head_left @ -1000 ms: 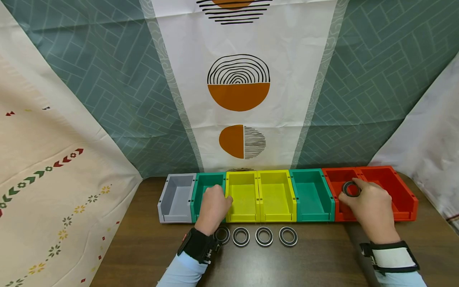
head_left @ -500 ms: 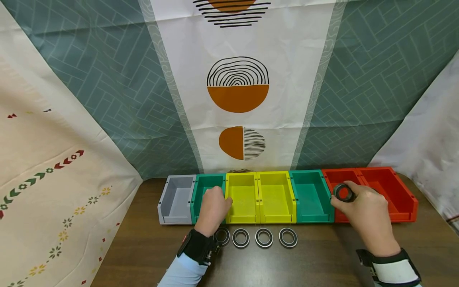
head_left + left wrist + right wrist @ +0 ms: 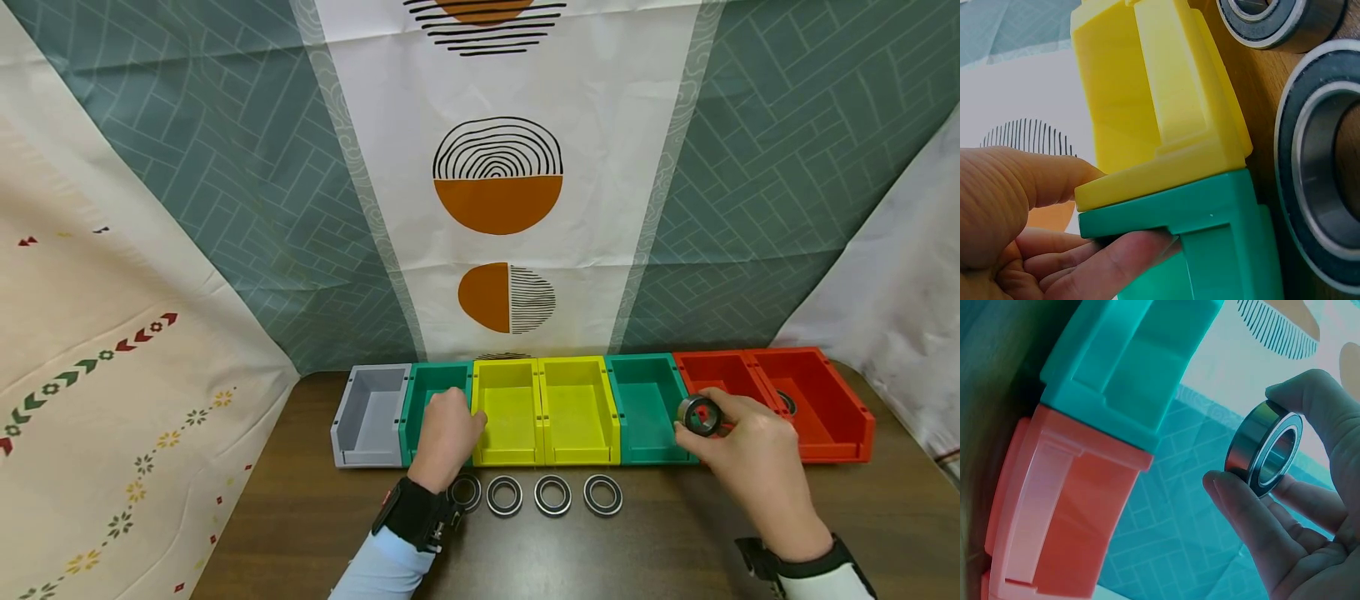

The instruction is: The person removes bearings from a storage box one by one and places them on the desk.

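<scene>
My right hand point(image 3: 757, 454) pinches a ball bearing point(image 3: 1249, 447) between thumb and fingers, tilted so its ring faces sideways. In the head view it hangs over the border between the right green bin point(image 3: 660, 454) and the inner red bin point(image 3: 712, 365). My left hand point(image 3: 444, 437) grips the adjoining walls of the left green bin point(image 3: 1166, 209) and a yellow bin point(image 3: 1160, 181), thumb on the yellow side and fingers on the green side. Several more bearings point(image 3: 504, 513) lie in a row on the table before the bins; the leftmost is partly covered by the left wrist strap.
A grey bin point(image 3: 369, 457) ends the row at the left, and a second yellow bin point(image 3: 581, 457) stands mid-row. Inside the outer red bin point(image 3: 847, 457) lies a bearing point(image 3: 789, 400), partly hidden by the right hand. A patterned cloth point(image 3: 592, 208) hangs behind the bins.
My right hand has moved left with its bearing, from over the inner red bin towards the right green bin. The bearing in the outer red bin has come into sight. The left hand stays put.
</scene>
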Tool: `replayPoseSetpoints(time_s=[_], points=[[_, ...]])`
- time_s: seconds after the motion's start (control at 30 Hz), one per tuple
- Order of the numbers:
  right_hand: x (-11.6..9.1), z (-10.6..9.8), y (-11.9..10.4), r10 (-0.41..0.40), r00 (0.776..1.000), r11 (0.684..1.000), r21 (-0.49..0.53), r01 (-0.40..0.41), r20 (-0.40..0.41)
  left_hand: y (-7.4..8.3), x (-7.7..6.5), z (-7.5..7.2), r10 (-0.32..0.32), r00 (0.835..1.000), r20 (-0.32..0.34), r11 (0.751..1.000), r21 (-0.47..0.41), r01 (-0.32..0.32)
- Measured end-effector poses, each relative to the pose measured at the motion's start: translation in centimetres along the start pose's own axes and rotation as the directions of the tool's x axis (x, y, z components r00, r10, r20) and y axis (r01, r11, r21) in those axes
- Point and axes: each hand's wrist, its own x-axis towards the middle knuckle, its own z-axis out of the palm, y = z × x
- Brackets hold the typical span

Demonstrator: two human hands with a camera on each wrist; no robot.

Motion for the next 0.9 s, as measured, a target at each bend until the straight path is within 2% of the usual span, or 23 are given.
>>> replayPoseSetpoints(time_s=[0.23, 0.57, 0.9], points=[[-0.7, 0.1, -0.7, -0.007, 0.999, 1.000, 0.026, 0.006, 0.032, 0.1, 0.0, 0.0, 0.003, 1.000, 0.000, 1.000, 0.004, -0.003], [-1.9, 0.4, -1.4, -0.004, 0.992, 0.998, 0.056, -0.003, 0.127, -0.1, -0.1, 0.1, 0.027, 1.000, -0.017, 1.000, 0.000, -0.027], [-2.9, 1.4, -1.8, 0.014, 0.969, 0.999, 0.047, -0.027, 0.247, -0.1, 0.0, 0.0, 0.014, 1.000, -0.014, 1.000, -0.004, -0.014]])
